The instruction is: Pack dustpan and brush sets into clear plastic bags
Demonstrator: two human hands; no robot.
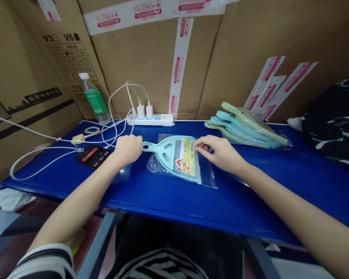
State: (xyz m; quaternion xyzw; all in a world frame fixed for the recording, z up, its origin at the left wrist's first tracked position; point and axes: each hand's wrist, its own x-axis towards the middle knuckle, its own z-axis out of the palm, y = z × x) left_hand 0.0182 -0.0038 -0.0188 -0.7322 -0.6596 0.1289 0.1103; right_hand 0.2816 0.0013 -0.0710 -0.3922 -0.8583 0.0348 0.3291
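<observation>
A light blue dustpan lies on the table, with a small brush nested in its pan. A yellow printed card covers part of the brush. Clear plastic wrapping spreads under and around the set. My left hand is closed in a fist at the end of the dustpan handle. At the right edge of the pan, beside the card, my right hand has its fingers pinched together. What is between those fingertips is too small to make out.
Several bagged green and blue dustpans lie at the back right. Left are a bottle, a phone showing a timer, white cables and a power strip. Cardboard walls the blue table; a dark patterned bag is right.
</observation>
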